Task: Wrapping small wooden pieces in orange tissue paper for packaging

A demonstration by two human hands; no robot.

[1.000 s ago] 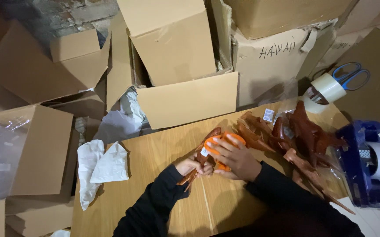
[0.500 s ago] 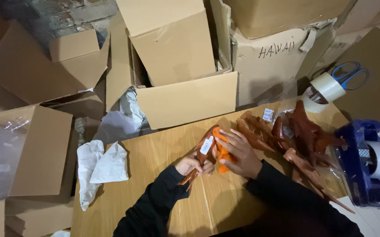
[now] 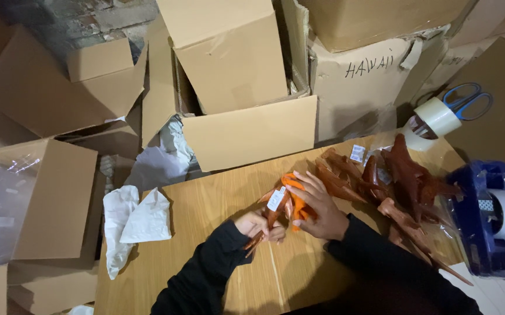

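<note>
Cardboard boxes point(image 3: 229, 58) ring the counter point(image 3: 205, 210); both hands' grip now grasps the orange bundle point(image 3: 292, 201), my right hand point(image 3: 319, 210) having shifted over it, my left hand point(image 3: 258, 224) pinching below.

Cardboard and packing gear around a wooden desk point(image 3: 205, 221)

Stood behind: open cardboard boxes point(image 3: 235, 76). Lay left: crumpled white paper point(image 3: 133, 224). Sat right: blue tape dispenser point(image 3: 488, 219), tape roll point(image 3: 436, 116), blue-handled scissors point(image 3: 468, 100), brown bagged pieces point(image 3: 407, 181).

One scissors point(image 3: 468, 99), two tape rolls point(image 3: 436, 116), two hands point(image 3: 316, 207).
</note>
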